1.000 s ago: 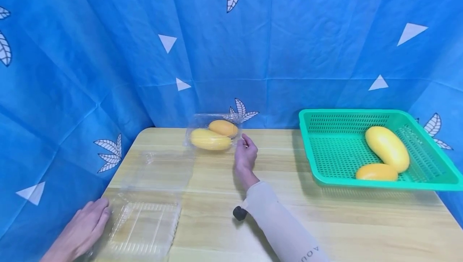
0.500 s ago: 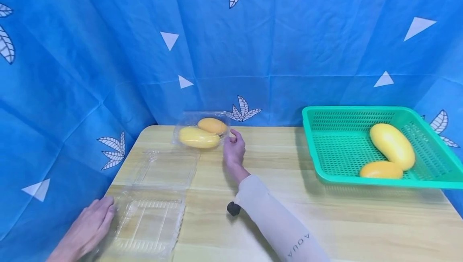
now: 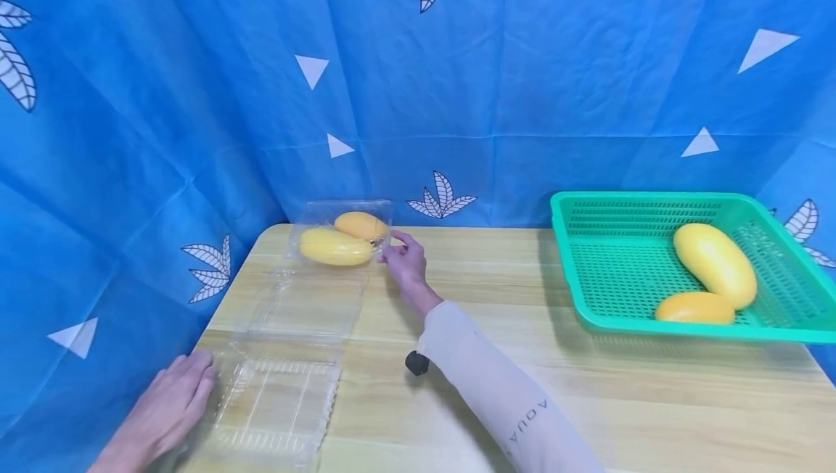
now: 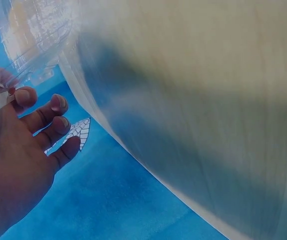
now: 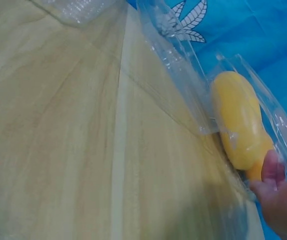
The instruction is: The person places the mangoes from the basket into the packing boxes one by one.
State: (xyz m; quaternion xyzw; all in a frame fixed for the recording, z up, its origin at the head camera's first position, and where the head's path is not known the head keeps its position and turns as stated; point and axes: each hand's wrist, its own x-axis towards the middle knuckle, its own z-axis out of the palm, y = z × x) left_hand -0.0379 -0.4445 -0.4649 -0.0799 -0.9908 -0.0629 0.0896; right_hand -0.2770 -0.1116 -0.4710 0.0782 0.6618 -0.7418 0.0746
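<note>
A clear plastic clamshell box (image 3: 318,213) stands at the table's back left corner. Inside lie a large yellow mango (image 3: 334,247) and a smaller orange mango (image 3: 361,225). My right hand (image 3: 408,261) pinches the box's right end between thumb and fingers; in the right wrist view the thumb sits right beside the fruit. At the front left, a second clamshell (image 3: 277,404) lies unfolded with nothing in it, its lid (image 3: 313,306) toward the back. My left hand (image 3: 171,404) holds its left edge. The left wrist view shows thumb and index finger pinching the plastic, other fingers loosely bent.
A green basket (image 3: 567,291) stands at the right, holding another large yellow mango (image 3: 715,262) and a smaller orange mango (image 3: 695,308). Blue patterned cloth (image 3: 418,96) hangs right behind the wooden table (image 3: 483,277) and along its left side.
My right hand has moved left along the back of the table, taking the box of mangoes with it. My left hand keeps its place on the other clamshell; the view shifts slightly.
</note>
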